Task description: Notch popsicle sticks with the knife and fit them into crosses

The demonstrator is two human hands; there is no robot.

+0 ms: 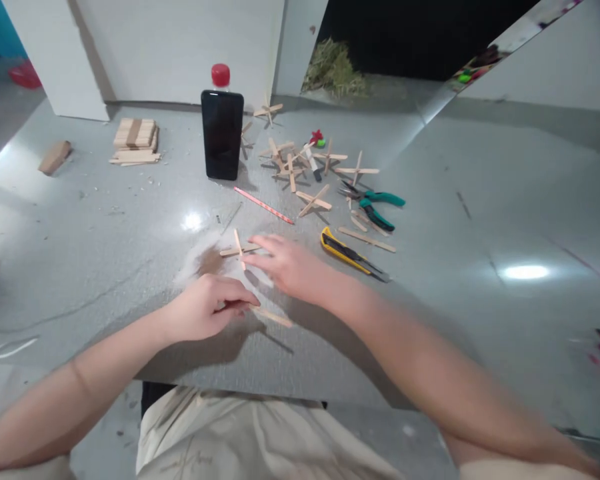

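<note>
My left hand [213,307] is closed, thumb and fingertips pinching one end of a wooden craft stick [276,317] that points right, just above the table. Ahead of it, my right hand [287,261] has its fingers stretched and apart. Its fingertips touch a pair of crossed craft sticks [239,251], and part of the right-hand arm is hidden beneath the fingers. A yellow utility knife [353,253] lies right of my right hand, blade end toward the lower right. A red-and-white patterned pencil-like stick [264,205] rests beyond both hands.
Several crossed-stick pieces [314,200] stand or lie at the back, around a small white tube [311,162]. Green-handled pliers [375,203] and loose sticks [367,239] are at right. A phone [223,137] leans on a red-capped bottle [221,75]; stacked sticks [135,137] lie left.
</note>
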